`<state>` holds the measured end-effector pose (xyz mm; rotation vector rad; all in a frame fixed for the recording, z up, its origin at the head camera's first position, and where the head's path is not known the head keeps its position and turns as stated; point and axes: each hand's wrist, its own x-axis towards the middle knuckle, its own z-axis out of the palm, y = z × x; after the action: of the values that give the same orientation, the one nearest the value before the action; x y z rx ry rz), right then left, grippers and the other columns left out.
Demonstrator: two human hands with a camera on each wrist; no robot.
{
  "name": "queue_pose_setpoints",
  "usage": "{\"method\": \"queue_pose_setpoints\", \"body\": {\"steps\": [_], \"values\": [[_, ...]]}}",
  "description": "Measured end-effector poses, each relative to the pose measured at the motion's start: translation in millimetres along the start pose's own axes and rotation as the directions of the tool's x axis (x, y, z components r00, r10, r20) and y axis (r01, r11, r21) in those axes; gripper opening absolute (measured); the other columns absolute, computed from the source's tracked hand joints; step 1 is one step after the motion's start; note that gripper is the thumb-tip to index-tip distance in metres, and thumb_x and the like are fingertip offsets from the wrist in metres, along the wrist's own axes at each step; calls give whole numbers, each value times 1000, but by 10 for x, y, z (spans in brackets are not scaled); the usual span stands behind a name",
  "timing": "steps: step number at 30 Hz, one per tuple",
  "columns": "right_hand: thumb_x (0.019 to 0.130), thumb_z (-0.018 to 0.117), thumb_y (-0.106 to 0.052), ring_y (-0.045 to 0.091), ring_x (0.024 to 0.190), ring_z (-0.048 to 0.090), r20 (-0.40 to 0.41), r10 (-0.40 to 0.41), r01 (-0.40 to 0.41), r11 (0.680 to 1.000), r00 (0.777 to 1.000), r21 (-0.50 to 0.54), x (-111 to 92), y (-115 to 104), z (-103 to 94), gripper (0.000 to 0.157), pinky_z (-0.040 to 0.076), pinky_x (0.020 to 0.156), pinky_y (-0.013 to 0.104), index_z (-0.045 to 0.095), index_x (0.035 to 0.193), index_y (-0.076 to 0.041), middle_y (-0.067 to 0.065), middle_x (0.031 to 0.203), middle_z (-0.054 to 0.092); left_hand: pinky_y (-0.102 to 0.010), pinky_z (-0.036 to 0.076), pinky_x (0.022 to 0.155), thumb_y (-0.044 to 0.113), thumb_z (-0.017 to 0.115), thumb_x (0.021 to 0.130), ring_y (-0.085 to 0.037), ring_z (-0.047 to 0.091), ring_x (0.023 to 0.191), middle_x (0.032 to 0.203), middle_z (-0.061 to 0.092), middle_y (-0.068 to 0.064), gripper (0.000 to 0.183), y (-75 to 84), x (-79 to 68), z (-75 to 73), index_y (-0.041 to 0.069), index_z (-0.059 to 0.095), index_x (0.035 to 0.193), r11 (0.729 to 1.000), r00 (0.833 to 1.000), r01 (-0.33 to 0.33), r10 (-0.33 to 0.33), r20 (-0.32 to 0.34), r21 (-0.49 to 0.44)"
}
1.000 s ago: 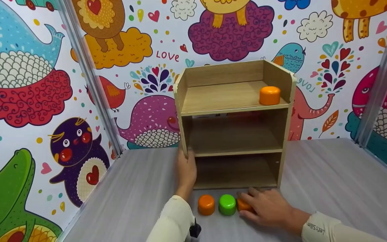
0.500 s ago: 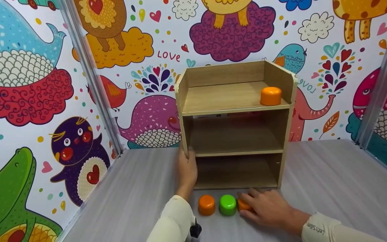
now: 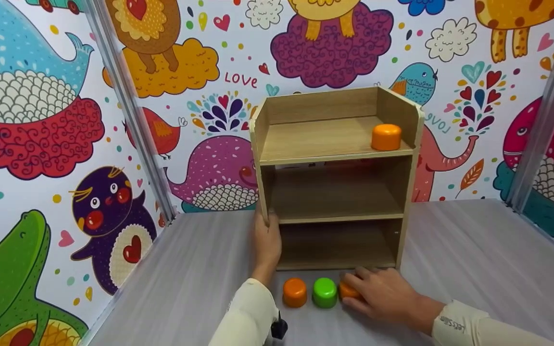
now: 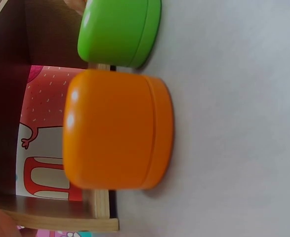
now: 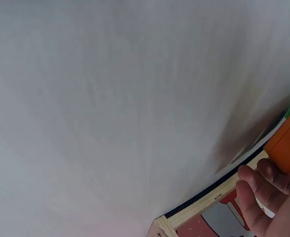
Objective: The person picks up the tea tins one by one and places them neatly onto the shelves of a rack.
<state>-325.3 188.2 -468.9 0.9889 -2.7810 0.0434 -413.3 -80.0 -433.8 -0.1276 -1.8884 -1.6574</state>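
A small wooden shelf unit (image 3: 337, 194) stands on the table, its left side panel gripped by my left hand (image 3: 266, 245), thumb at the front edge. Before it is a row of small round-topped cups: an orange cup (image 3: 295, 292) at left, a green cup (image 3: 325, 292) in the middle and a right-hand orange cup (image 3: 348, 291), partly hidden. My right hand (image 3: 387, 295) holds that right-hand cup between thumb and fingers. Another orange cup (image 3: 386, 137) sits on the top board at right. In the left wrist view, the left orange cup (image 4: 115, 131) fills the middle.
The grey table (image 3: 200, 269) extends to both sides of the shelf. Behind it rises a wall (image 3: 238, 53) printed with cartoon animals, with metal corner posts (image 3: 130, 110) at left and right. Two open compartments lie below the shelf's top board.
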Motion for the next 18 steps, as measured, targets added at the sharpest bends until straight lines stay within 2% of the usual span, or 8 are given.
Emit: {"method": "queue_pose_setpoints", "body": {"steps": [1,5,9,15,18], "values": [[98,48,-67,8,57,39,-1,-1,1,1000,1000,0,0,-3,-12,48,30,49,24,61,125,-28,-3,90,60,-48,38,114,20,48,107,-25,50,130,146,54,-14,55,4,-1,-2,12,34,160,1000,1000,1,-1,1,-5],[98,50,-65,9,58,40,3,11,-11,1000,1000,3,3,3,-62,45,30,50,24,60,123,-30,-5,90,58,-47,38,116,21,49,107,-24,50,132,147,54,-13,55,7,4,-7,12,35,160,1000,1000,5,-5,-6,0],[97,54,-63,9,59,41,-24,7,-7,1000,1000,-11,16,24,-104,41,32,50,23,60,121,-31,-5,89,57,-48,40,114,21,49,107,-25,53,127,146,56,-14,55,5,14,-10,12,36,159,1000,1000,15,-15,-12,18],[97,55,-62,10,65,47,-47,14,-16,999,999,-29,30,38,-205,47,36,53,24,61,130,-29,-1,96,64,-46,43,105,22,49,106,-24,53,114,129,62,-14,55,22,4,-15,11,38,158,998,999,31,-30,-20,47],[97,57,-61,10,65,47,-71,8,-12,999,997,-47,35,44,-268,46,36,53,24,61,130,-30,-1,95,64,-44,43,104,21,49,105,-23,53,113,128,62,-13,55,26,1,-6,11,38,158,998,1000,24,-23,-21,52]]}}
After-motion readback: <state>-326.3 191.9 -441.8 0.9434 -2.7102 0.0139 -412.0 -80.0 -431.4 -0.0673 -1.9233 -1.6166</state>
